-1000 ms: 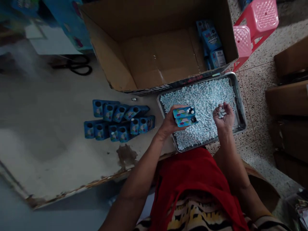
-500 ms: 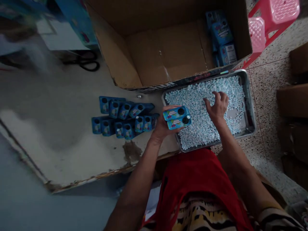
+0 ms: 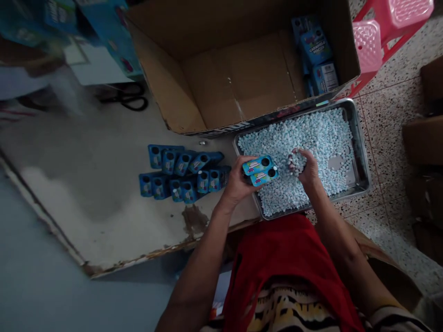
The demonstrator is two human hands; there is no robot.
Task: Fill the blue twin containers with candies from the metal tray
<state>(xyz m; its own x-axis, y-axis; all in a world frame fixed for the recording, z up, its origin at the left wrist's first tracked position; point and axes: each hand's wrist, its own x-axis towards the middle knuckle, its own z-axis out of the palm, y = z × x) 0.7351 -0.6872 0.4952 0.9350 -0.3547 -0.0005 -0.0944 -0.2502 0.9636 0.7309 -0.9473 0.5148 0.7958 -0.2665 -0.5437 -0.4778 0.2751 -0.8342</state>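
Boxes (image 3: pixel 254 166), two: likely light, crushable, best held by sides; fingers of left hand (image 3: pixel 236 185) are clasping them. Pellets (image 3: pixel 273 138), likely slippery; fingers of right hand (image 3: pixel 309 171) are cupping some.

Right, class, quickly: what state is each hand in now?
Left hand: closed around two blue boxes.
Right hand: curled, holding a handful of small pale candies.
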